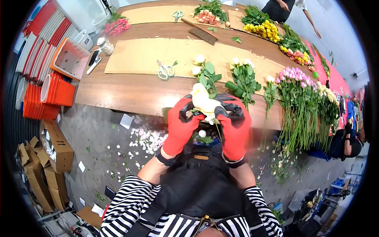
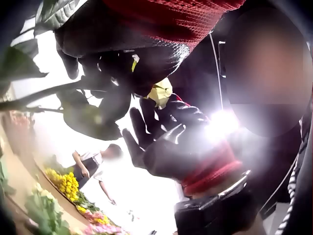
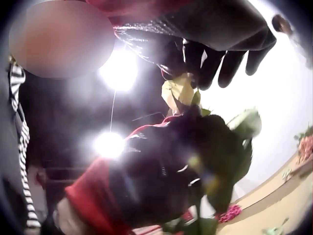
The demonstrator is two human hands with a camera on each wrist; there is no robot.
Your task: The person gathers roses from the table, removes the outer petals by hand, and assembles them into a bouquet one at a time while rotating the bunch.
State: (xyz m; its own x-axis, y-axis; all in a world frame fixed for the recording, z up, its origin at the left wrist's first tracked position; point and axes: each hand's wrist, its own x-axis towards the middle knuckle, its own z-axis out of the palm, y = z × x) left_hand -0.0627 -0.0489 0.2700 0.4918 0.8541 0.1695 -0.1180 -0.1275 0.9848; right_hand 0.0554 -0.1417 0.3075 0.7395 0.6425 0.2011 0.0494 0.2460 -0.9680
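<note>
Both hands wear red gloves with black palms and meet in front of the chest, over the table's near edge. Between them is a cream-white rose (image 1: 205, 102), its bloom upward in the head view and its thin stem hanging below. My left hand (image 1: 183, 121) grips the rose just under the bloom, fingers curled. With thumb and forefinger my right hand (image 1: 235, 120) pinches at the bloom's outer petals. The right wrist view shows the rose (image 3: 177, 92) between both gloves, with the right hand's other fingers spread. Leaves (image 2: 90, 115) on the stem partly cover the left wrist view.
White roses (image 1: 241, 77), pink roses (image 1: 296, 77) and scissors (image 1: 166, 72) lie on the wooden table (image 1: 94, 89). A brush (image 1: 203, 33) lies further back. Fallen petals (image 1: 148, 140) litter the floor. Orange crates (image 1: 59, 91) stand left. Another person (image 1: 278, 10) stands across the table.
</note>
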